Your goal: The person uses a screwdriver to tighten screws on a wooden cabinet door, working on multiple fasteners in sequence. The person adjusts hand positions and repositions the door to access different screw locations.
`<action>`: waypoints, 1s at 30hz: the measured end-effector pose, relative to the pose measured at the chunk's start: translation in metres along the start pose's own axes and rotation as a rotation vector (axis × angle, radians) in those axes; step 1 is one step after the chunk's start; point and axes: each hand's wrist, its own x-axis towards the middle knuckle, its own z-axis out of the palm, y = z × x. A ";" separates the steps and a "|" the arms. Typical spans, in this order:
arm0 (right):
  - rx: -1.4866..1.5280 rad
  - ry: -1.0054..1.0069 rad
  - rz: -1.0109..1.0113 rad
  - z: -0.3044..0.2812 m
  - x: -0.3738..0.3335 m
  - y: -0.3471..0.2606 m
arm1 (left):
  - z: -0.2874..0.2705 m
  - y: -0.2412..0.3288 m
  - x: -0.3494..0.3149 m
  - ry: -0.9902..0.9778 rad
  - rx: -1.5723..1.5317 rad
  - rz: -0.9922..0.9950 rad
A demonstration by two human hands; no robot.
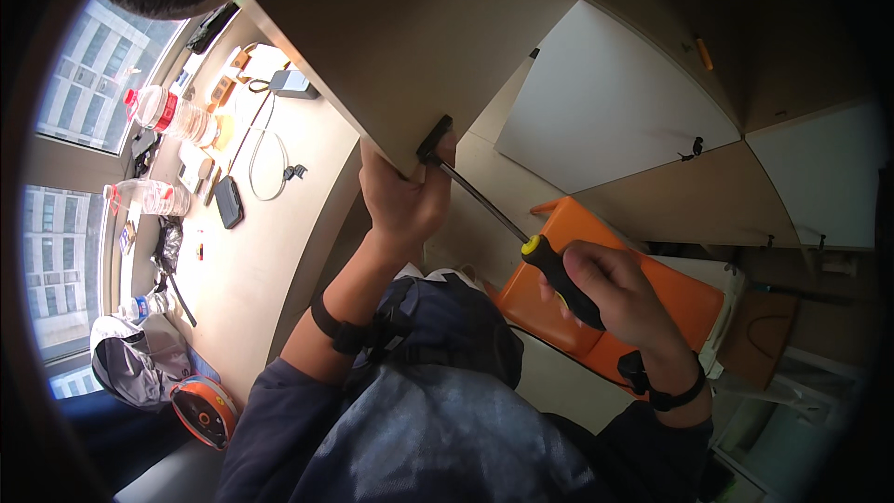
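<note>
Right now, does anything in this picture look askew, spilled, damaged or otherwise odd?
Nothing really stands out: the screwdriver in the right hand looks intact, and I see no spill. The desk is merely untidy, with a cable lying in a loose loop.

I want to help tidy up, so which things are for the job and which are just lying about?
For the job:
screwdriver, in the right hand
black piece, at the screwdriver's tip
board, left hand at its corner

Just around, it seems:
two bottles on the table
black case
orange chair
</note>
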 end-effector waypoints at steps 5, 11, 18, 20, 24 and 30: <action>-0.045 0.039 0.031 0.000 -0.003 0.003 | -0.001 -0.004 -0.002 -0.012 -0.036 -0.031; -0.083 0.105 -0.074 -0.007 -0.004 0.011 | -0.004 -0.005 -0.002 -0.042 -0.054 -0.098; -0.064 0.256 -0.320 0.015 0.024 0.022 | 0.001 -0.001 0.000 -0.005 0.047 -0.005; 0.001 0.258 -0.291 0.019 0.033 0.027 | 0.000 0.001 0.001 -0.010 0.073 0.002; 0.048 0.234 -0.283 0.018 0.035 0.038 | -0.006 0.003 0.001 -0.058 0.092 -0.041; 0.116 0.282 -0.311 0.014 0.031 0.044 | -0.007 0.007 0.003 -0.078 0.091 -0.107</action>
